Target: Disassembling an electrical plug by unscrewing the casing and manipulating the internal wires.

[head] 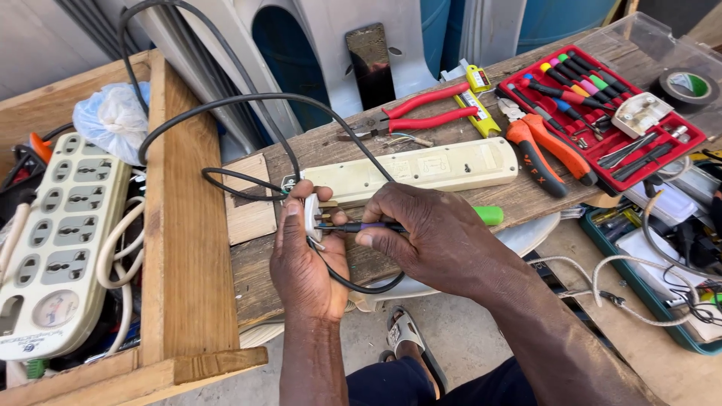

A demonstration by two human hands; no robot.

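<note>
Green-handled screwdriver (421, 222) horizontal in right hand (436, 233), tip leftward into left hand's (304, 259) plug (312, 218).

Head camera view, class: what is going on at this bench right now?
A person's left hand holds a white plug on a black cable. The right hand presses a screwdriver with a green handle end into the plug. A cream power strip lies just behind on the wooden bench, with red pliers nearby.
</note>
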